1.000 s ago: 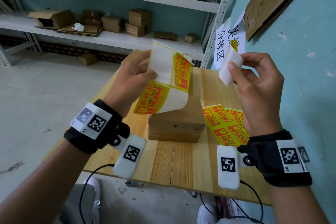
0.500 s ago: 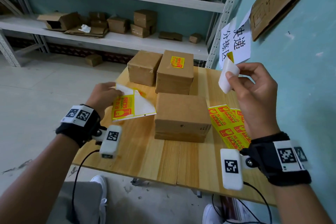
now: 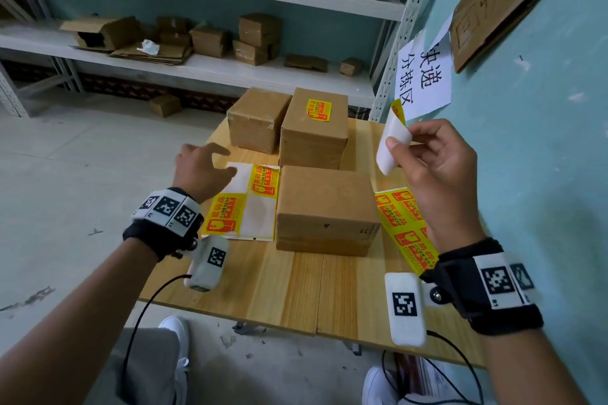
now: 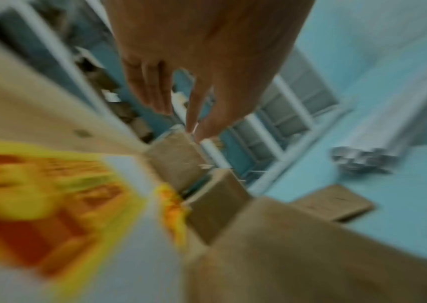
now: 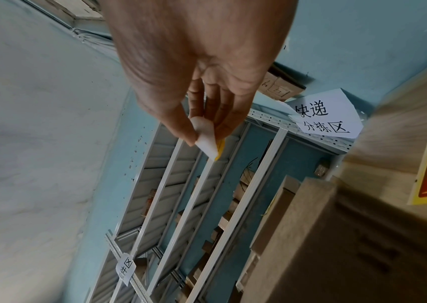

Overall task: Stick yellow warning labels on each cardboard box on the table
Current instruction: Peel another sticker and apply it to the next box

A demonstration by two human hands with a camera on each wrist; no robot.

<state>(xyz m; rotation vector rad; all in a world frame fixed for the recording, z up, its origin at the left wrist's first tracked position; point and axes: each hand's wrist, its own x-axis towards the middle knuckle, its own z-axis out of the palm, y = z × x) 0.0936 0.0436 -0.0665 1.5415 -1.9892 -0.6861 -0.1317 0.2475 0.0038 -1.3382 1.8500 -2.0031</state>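
Note:
Three cardboard boxes stand on the wooden table (image 3: 296,289). The near box (image 3: 324,204) has a bare top. The far right box (image 3: 314,128) carries a yellow label (image 3: 318,109). The far left box (image 3: 258,118) has no label. My right hand (image 3: 437,161) is raised over the table's right side and pinches a peeled yellow label (image 3: 393,141), its white back towards me; the right wrist view shows the same pinched label (image 5: 207,139). My left hand (image 3: 200,168) hovers with relaxed fingers over the partly used label sheet (image 3: 245,204), which lies flat left of the near box.
Another sheet of yellow labels (image 3: 406,223) lies right of the near box. A metal shelf rack (image 3: 210,66) with more cardboard boxes stands behind the table. The teal wall (image 3: 543,141) with a paper sign (image 3: 424,79) runs close along the right.
My left hand lowered the label sheet from in front of my face onto the table and let go of it. My right hand kept the peeled label raised.

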